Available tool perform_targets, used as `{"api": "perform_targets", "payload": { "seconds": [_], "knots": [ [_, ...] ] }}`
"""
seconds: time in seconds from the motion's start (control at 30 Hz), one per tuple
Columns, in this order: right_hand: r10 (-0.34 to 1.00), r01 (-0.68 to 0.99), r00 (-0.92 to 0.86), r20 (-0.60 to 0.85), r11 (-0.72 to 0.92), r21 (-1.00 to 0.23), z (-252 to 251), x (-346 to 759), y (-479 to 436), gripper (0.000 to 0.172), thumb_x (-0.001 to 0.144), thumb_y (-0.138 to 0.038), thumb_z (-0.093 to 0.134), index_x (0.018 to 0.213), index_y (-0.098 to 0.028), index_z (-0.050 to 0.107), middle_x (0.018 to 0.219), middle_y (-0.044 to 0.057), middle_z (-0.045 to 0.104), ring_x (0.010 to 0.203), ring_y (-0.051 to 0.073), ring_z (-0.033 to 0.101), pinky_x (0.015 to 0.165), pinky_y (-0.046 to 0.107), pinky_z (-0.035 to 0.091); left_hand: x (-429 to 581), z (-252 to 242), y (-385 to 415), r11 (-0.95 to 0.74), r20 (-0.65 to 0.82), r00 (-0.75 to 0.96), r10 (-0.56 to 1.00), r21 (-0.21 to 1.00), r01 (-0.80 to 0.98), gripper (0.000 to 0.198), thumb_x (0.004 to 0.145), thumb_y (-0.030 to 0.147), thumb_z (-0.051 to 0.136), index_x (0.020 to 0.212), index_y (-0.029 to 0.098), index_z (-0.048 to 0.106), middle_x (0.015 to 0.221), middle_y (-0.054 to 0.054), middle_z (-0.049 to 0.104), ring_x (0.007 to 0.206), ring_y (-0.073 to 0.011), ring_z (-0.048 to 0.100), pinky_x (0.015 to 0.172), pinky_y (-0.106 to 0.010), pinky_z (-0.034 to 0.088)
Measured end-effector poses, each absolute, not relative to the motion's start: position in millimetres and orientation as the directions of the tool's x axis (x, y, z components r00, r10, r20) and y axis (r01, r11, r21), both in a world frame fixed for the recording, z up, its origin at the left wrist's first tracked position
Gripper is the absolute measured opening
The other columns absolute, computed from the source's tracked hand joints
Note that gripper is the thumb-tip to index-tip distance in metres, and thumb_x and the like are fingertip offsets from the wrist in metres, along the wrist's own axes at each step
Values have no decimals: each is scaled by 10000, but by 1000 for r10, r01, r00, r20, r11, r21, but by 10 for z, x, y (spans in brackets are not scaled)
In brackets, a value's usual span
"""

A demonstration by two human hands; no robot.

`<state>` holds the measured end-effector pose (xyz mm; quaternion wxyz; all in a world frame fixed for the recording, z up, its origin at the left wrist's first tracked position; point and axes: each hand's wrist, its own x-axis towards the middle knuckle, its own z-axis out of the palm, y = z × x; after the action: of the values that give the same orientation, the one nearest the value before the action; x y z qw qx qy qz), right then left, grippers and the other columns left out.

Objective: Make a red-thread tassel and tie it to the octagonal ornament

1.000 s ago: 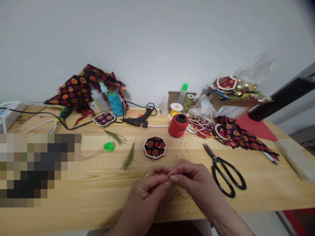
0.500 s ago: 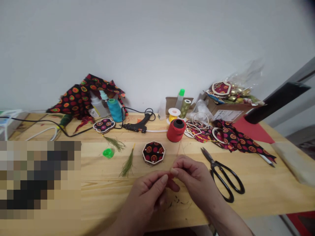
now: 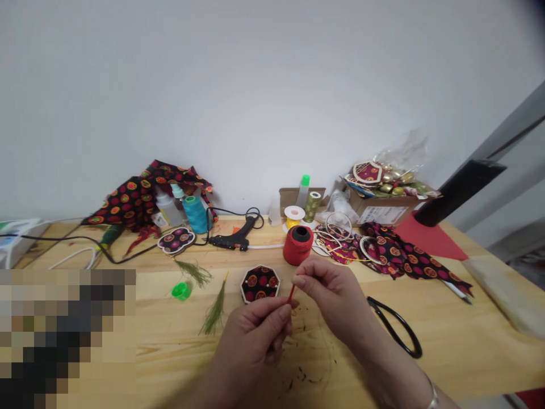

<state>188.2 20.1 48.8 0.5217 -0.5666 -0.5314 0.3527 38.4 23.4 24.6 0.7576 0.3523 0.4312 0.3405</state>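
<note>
While pinching a slim red strand [image 3: 292, 293] between thumb and fingers of the left hand [image 3: 255, 332] and the right hand [image 3: 327, 288], seems partway along: drawn out straight between both grips, not visibly fastened to anything, with any joining to the octagonal fabric piece [image 3: 260, 283] just beyond the left hand presumably outstanding. Runs lengthwise from the left grip steeply up to the right grip, upper end toward the red spool [image 3: 293, 250] beyond the right hand.

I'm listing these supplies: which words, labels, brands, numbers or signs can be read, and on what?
No text can be read.
Cardboard box: white label, too blurred.
Pale bottle: small label, too blurred.
Red thread cone: dark marks, too small to tell.
</note>
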Motion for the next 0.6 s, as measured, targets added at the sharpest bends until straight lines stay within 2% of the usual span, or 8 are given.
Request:
{"api": "perform_targets", "payload": {
  "seconds": [0.3,0.6],
  "knots": [
    [972,262,124,198,160,-952,598,1830,217,161,749,-180,597,589,-191,599,615,-23,554,606,126,493,599,265,395,393,246,259,480,-362,394,845,837,-262,340,631,351,844,906,169,761,509,37,598,371,-32,409,363,-146,272],
    [966,241,170,196,152,-959,557,1837,256,149,750,-197,609,602,-192,593,618,-30,534,616,128,486,599,262,404,373,175,223,511,-350,421,837,775,-371,295,608,367,860,799,158,777,519,34,582,380,-30,419,367,-148,286]
  ]
}}
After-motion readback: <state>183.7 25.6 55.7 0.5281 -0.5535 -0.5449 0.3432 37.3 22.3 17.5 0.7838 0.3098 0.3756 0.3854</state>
